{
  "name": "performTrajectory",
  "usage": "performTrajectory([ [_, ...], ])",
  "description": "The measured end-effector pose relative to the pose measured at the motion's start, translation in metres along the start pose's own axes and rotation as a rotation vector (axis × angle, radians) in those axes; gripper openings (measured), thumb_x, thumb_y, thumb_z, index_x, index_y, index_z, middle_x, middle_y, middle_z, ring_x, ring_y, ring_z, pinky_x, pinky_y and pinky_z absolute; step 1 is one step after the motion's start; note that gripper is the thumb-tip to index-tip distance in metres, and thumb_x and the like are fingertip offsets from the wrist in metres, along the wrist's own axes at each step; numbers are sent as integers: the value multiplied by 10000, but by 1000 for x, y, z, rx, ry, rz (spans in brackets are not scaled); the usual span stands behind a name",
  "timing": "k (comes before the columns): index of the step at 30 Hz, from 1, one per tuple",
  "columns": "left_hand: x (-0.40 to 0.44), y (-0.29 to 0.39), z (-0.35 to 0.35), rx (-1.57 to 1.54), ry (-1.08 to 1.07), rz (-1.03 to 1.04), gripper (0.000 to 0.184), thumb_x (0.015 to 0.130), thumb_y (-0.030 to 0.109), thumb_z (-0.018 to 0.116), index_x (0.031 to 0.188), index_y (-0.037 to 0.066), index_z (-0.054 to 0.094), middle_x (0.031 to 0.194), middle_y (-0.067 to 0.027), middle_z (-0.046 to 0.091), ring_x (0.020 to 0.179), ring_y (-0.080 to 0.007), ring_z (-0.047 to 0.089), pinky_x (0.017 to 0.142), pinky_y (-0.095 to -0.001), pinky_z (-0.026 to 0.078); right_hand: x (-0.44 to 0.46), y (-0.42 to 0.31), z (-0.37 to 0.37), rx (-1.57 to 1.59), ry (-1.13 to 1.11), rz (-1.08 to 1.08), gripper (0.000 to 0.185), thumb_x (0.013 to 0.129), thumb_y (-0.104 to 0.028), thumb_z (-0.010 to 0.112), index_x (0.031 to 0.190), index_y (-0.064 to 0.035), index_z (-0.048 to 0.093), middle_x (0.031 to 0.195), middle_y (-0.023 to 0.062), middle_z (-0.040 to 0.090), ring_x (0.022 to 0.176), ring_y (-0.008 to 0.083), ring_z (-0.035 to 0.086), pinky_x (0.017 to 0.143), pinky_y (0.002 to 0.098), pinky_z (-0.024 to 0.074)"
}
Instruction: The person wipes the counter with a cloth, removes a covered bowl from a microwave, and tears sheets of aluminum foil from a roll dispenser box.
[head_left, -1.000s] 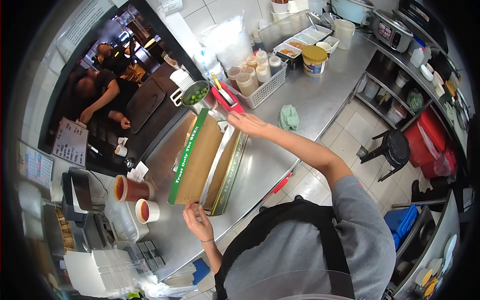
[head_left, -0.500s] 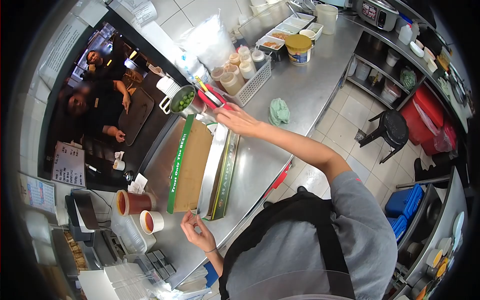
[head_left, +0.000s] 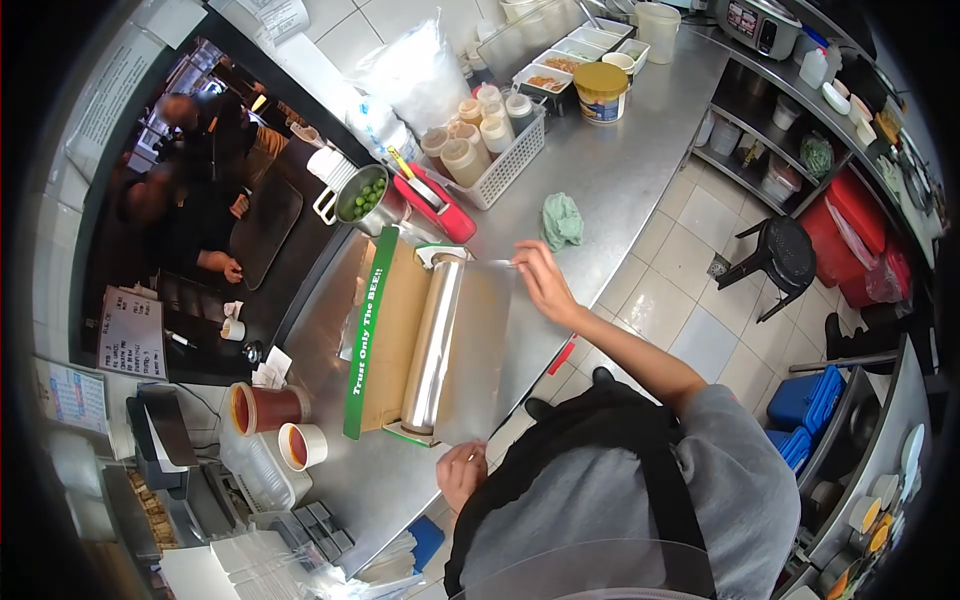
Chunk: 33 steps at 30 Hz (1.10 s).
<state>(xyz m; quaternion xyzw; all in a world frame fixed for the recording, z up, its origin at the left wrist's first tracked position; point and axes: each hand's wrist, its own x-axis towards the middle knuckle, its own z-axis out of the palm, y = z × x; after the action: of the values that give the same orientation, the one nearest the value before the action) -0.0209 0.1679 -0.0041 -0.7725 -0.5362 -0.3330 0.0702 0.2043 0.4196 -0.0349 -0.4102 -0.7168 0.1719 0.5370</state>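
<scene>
A roll of aluminium foil (head_left: pixel 432 345) lies in a long open cardboard box (head_left: pixel 392 340) with a green printed flap on the metal counter. A sheet of foil (head_left: pixel 485 350) is drawn out from the roll toward my body, stretched between both hands. My right hand (head_left: pixel 545 285) pinches its far corner with thumb and fingers. My left hand (head_left: pixel 462 474) is closed on the near corner, close to the apron. Beyond the box's far end rests a red tape dispenser (head_left: pixel 438 205), touched by neither hand.
A pot of green limes (head_left: pixel 368 200) and a basket of sauce bottles (head_left: pixel 500 165) stand past the box. A green cloth (head_left: pixel 562 221) lies to the right. Near the left end are red sauce containers (head_left: pixel 302 446). Two people are behind the service opening with a dark tray (head_left: pixel 267 225).
My right hand has let go of the red tape dispenser, now on the counter, and moved to the foil's edge. Both hands have drawn the foil out toward me.
</scene>
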Motion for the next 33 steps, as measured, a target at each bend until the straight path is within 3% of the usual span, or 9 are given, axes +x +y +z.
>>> performTrajectory([
  [2,-7,-1,7,-23,-32,26,192,660,-18,692,820,58,620,933,-41,637,867,-231,592,738,-358,455,-16,-7,0,389,13,492,198,935,-134,454,1114,-54,479,1151,103,496,980,228,543,867,361,407],
  [3,-7,-1,9,-18,-58,33,181,663,-9,694,818,54,627,933,-37,637,870,-227,593,733,-354,457,-19,-11,0,389,15,495,198,935,-134,454,1114,-54,479,1151,103,496,980,228,543,867,361,407],
  [6,-9,-3,14,-21,-103,53,166,672,4,694,821,49,638,934,-30,639,872,-221,593,729,-347,460,-22,-21,2,1344,-58,1185,422,900,-342,551,1215,-93,423,1149,79,522,948,183,554,838,308,427],
  [9,-11,-7,18,-38,-101,57,161,670,-5,695,810,46,637,927,-32,642,863,-224,593,732,-347,458,-25,-27,11,1194,-108,1219,419,856,-400,604,1134,-106,499,1040,52,574,876,151,569,798,278,447],
  [13,-5,-3,12,-133,16,-24,173,646,-59,693,757,45,611,895,-60,646,835,-246,591,743,-353,455,-19,-23,15,1008,-101,1112,269,853,-372,615,855,-104,588,814,-18,602,735,86,576,708,257,469],
  [16,12,2,-9,-156,99,-95,197,630,-93,683,736,42,587,883,-88,646,823,-267,588,754,-358,451,6,-27,24,930,-52,908,244,875,-278,589,813,-42,583,729,25,595,634,102,570,581,265,475],
  [23,29,-8,-31,-121,270,-329,130,706,-77,657,727,13,564,885,-135,631,853,-284,561,788,-377,435,71,-39,41,953,-229,643,198,854,-140,513,760,19,585,659,61,572,577,121,552,536,254,462],
  [30,29,-17,-30,-155,390,-421,125,708,-84,659,726,-4,565,867,-130,605,865,-255,556,791,-358,437,111,-36,39,872,-155,477,155,834,-139,546,767,-5,586,613,45,572,503,116,545,479,248,451],
  [33,30,-16,-31,-181,397,-440,112,726,-77,653,725,-7,566,874,-126,600,877,-243,552,811,-353,430,109,-34,21,461,-244,288,241,779,-38,547,1019,-37,566,909,98,564,698,149,570,637,285,481],
])
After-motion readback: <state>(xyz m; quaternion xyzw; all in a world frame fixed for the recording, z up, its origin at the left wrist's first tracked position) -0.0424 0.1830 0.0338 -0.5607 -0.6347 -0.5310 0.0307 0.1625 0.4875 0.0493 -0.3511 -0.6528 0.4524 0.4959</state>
